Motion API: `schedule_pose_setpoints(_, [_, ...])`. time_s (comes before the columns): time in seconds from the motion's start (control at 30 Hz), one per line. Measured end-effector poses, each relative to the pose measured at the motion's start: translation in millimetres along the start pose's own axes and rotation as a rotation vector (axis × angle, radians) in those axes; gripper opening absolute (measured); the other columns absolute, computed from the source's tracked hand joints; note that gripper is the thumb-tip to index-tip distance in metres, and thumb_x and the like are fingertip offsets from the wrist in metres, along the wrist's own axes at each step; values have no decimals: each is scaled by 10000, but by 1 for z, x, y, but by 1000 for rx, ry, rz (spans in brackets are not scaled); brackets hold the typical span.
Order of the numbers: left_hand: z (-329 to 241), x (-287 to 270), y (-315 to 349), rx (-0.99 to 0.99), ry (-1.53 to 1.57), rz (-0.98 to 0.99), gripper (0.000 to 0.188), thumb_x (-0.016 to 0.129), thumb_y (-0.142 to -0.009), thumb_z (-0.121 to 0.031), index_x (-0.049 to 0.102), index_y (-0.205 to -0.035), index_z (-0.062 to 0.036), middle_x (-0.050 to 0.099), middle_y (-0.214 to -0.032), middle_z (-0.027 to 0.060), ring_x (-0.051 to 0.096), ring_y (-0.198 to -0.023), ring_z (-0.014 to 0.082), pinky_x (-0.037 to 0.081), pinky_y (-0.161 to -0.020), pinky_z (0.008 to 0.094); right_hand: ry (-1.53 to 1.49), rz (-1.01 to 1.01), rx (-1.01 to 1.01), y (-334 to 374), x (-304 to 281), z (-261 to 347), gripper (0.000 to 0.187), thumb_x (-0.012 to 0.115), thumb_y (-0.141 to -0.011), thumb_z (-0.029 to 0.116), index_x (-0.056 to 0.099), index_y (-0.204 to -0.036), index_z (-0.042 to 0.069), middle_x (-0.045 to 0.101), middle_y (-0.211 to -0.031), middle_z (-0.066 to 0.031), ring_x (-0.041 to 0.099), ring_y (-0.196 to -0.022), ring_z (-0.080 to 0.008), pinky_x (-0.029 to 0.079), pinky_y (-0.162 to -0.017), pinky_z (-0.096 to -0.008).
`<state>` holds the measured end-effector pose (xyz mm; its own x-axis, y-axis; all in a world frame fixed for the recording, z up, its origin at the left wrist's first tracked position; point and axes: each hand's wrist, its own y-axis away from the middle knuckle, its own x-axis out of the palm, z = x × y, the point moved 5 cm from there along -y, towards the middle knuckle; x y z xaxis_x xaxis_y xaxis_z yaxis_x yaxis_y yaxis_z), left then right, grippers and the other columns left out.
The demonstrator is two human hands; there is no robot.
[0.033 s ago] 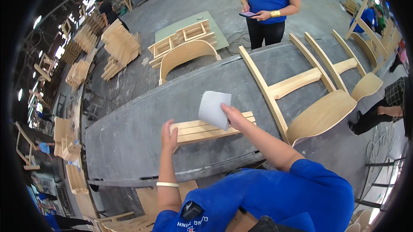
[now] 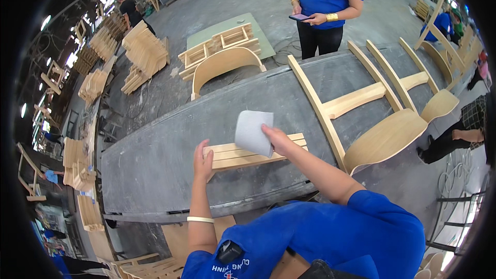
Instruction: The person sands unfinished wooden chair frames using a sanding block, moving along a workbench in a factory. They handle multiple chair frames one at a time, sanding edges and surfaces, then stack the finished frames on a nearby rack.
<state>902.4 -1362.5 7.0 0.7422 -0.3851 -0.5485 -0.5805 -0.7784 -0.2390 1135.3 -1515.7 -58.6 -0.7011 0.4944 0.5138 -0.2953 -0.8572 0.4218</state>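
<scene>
The left hand [image 2: 201,161] cups the nine o'clock end of the wooden strips [image 2: 240,158] on the grey table [image 2: 150,173]; how firmly it closes, I cannot tell. Toward three o'clock, the right hand [image 2: 275,138] pinches a pale sheet [image 2: 252,129] over them. I'd keep that end braced and the sheet flat, with even pressure lengthwise. At two o'clock lies a wooden frame [image 2: 356,99]; farther, at one, stands a person [image 2: 324,1].

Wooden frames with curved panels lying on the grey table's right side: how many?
2 clear ones: a near frame just right of the wooden strips, and a far frame beyond it, farther right. More may be hidden past them.
</scene>
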Motion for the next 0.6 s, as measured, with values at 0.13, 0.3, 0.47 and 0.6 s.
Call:
schedule_pose_setpoints(0.13, [13, -1, -14, 53, 201, 66, 261, 592, -851, -221, 614, -1035, -38, 532, -1088, 140, 495, -1044, 284, 364, -948, 378, 287, 17, -43, -4, 61, 4, 604, 440, -955, 418, 436, -1254, -107, 565, -1177, -204, 563, -1060, -274, 437, -911, -343])
schedule_pose_setpoints(0.3, [16, 2, -13, 71, -39, 125, 294, 661, -802, -251, 644, -973, -12, 508, -1157, 122, 478, -1087, 253, 377, -937, 360, 463, 119, -36, -24, 98, -16, 594, 437, -950, 431, 488, -1218, -97, 591, -1129, -203, 573, -1037, -265, 452, -863, -353])
schedule_pose_setpoints(0.47, [7, 0, -11, 23, -5, 114, 288, 714, -747, -233, 676, -933, -17, 501, -1186, 120, 479, -1100, 269, 385, -926, 366, 539, 30, 38, -37, 101, -20, 519, 509, -926, 373, 507, -1207, -64, 596, -1121, -187, 577, -1024, -274, 456, -862, -362])
schedule_pose_setpoints(0.6, [8, -1, -12, -14, 3, 113, 294, 722, -735, -236, 686, -941, -30, 500, -1202, 124, 481, -1110, 276, 390, -925, 372, 790, -190, -807, 35, 137, 56, 380, 639, -825, 243, 573, -1095, -16, 607, -1030, -170, 588, -981, -264, 463, -835, -347])
